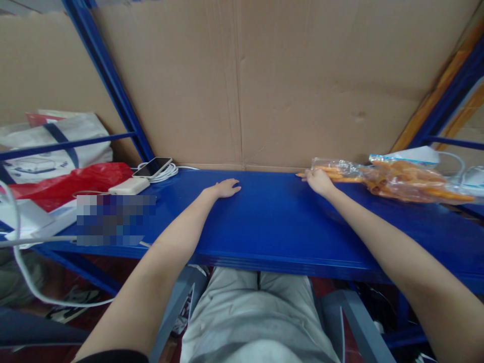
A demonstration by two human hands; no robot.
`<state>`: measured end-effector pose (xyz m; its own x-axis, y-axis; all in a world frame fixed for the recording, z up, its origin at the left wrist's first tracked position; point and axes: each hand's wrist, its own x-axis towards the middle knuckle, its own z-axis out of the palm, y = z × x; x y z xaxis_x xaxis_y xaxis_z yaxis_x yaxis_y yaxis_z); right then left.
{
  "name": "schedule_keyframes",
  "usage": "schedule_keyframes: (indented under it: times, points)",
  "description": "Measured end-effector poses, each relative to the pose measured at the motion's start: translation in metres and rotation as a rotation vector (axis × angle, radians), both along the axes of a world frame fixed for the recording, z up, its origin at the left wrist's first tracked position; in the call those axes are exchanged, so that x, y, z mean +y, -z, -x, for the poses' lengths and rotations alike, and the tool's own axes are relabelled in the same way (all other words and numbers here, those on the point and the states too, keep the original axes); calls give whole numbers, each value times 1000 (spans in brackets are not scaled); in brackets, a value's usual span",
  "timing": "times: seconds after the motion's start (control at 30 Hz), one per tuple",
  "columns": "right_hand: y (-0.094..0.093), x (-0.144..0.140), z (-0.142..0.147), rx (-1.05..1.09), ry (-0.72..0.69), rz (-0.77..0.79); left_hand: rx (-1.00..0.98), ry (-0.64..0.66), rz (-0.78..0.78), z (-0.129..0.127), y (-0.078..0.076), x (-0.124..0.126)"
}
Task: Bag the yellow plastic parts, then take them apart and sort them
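Loosely flat left hand point(226, 188) on smooth blue tabletop point(268, 227), right hand point(318, 181) narrow around crinkly clear bag point(348, 172)

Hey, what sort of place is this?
Probably a makeshift workstation, perhaps in a workshop or storeroom: there's a blue table, cardboard sheeting behind it, and bagged orange items on top.
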<state>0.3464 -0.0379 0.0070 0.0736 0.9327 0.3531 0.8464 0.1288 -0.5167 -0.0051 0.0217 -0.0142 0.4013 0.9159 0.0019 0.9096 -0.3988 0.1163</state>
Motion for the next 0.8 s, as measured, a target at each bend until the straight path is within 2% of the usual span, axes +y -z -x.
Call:
schedule_keyframes:
  times: [0.1, 0.2, 0.27, 0.33, 0.4, 0.6, 0.7, 0.8]
  points:
    - [4, -3, 18, 301, -276, 98, -7, 2, -4, 1, 2, 3]
    - [-3, -18, 34, 479, -559, 210, -2, -2, -8, 2, 3, 6]
    - [-10, -29, 40, 512, -685, 269, -4, -3, -12, 1, 4, 6]
    - [-16, -36, 42, 556, -732, 304, -8, -2, -10, 0, 4, 7]
    - [-19, -37, 39, 624, -667, 332, -10, -3, -6, -1, 4, 7]
    - [-17, -23, 29, 822, -156, 406, -1, 2, -5, 0, 4, 6]
    - [-15, -20, 27, 799, -89, 379, 5, 11, -20, 1, 3, 6]
    - [-12, -21, 27, 582, -100, 320, 14, 9, -25, -1, 2, 4]
